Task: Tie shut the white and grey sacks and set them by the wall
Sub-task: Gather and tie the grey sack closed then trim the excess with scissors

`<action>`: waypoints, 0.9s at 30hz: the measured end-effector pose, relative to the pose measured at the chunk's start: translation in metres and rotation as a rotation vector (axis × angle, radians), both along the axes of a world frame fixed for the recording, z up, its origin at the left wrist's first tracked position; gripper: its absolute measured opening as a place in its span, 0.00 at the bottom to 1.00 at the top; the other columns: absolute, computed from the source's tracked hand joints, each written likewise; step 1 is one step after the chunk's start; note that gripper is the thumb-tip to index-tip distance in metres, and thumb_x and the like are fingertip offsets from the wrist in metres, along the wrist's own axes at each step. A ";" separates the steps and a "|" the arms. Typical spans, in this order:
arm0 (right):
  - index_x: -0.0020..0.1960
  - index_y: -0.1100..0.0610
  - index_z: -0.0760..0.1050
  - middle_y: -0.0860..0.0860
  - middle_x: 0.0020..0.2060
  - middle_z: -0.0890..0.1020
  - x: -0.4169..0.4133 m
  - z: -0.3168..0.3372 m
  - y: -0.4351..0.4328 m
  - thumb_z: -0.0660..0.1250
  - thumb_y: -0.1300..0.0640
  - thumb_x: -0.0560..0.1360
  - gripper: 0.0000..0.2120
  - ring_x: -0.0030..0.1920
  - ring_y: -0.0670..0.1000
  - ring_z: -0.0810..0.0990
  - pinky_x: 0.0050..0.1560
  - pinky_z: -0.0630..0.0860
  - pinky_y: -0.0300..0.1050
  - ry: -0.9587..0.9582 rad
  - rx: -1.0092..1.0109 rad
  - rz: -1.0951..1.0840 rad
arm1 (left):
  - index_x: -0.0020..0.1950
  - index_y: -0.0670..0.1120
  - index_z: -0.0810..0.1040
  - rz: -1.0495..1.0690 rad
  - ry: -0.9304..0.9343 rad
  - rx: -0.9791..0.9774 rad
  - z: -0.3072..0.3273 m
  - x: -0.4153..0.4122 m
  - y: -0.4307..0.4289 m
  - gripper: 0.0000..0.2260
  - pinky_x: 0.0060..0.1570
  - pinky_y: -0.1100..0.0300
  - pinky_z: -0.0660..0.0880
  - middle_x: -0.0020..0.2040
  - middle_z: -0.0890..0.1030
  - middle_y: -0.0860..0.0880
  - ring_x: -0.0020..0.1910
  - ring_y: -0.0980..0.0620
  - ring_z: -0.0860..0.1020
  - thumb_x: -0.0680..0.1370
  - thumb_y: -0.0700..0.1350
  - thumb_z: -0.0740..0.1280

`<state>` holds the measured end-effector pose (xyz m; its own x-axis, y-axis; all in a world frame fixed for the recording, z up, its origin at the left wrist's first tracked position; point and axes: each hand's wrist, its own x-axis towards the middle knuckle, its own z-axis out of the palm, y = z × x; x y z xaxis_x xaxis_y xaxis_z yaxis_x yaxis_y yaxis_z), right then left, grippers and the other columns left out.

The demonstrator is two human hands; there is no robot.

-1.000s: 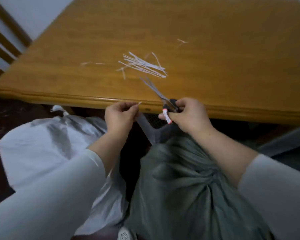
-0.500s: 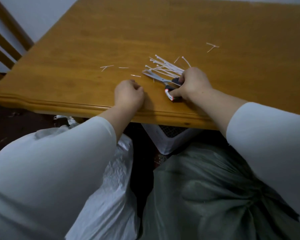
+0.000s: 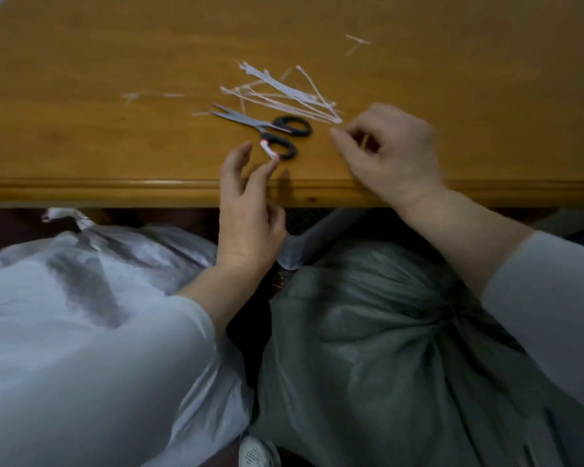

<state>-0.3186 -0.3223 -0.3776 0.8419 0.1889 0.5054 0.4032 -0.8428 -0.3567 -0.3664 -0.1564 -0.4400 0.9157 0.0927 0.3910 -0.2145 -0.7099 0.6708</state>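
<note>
Seemingly the tying was close to done and the carrying was not begun. The white sack lay low on the left with its neck drawn up into a twisted tuft, which looked closed. The grey sack sat just beside it on the right, its mouth pleated in toward one point, though the right sleeve hid that point and no tie could be seen on either neck. Both sacks were at the person's legs, below the near edge of the table, and neither was by a wall, so I judged that setting them there was all that plainly remained. The left hand hovered over the table edge with its fingers apart and relaxed, holding nothing, the tips just beside the lower handle of the scissors. The right hand was blurred near the end of the ties, forefinger out and the rest curled; whether it pinched a tie I could not tell. By count: two sacks, one pair of scissors lying free on the table, one loose bundle of ties too overlapped to number, about five short offcuts scattered around it, one basket under the table, and one shoe.
</note>
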 end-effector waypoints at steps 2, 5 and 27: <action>0.31 0.61 0.76 0.54 0.28 0.78 -0.032 -0.017 -0.056 0.62 0.51 0.75 0.19 0.30 0.53 0.75 0.32 0.71 0.47 0.070 0.100 -0.042 | 0.60 0.40 0.75 -0.076 -0.002 0.055 -0.017 -0.022 -0.028 0.21 0.66 0.58 0.63 0.65 0.67 0.35 0.64 0.42 0.66 0.67 0.35 0.63; 0.26 0.54 0.73 0.55 0.23 0.76 -0.078 -0.050 -0.138 0.63 0.56 0.77 0.20 0.27 0.51 0.74 0.31 0.71 0.48 0.329 0.215 -0.193 | 0.58 0.40 0.76 -0.251 0.173 0.089 -0.042 -0.051 -0.076 0.19 0.63 0.60 0.63 0.59 0.71 0.37 0.60 0.44 0.69 0.67 0.37 0.65; 0.54 0.55 0.79 0.53 0.53 0.78 -0.109 -0.150 -0.196 0.62 0.54 0.76 0.11 0.59 0.56 0.71 0.62 0.61 0.50 0.624 -0.735 -0.080 | 0.63 0.46 0.76 -0.408 0.825 0.271 -0.136 -0.100 -0.192 0.18 0.64 0.57 0.69 0.64 0.76 0.47 0.64 0.48 0.73 0.76 0.52 0.64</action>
<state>-0.4279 -0.5183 -0.5277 0.9430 0.2097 -0.2585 0.2514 -0.9576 0.1405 -0.4664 -0.3482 -0.5757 0.8540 -0.2927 -0.4301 -0.0131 -0.8385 0.5447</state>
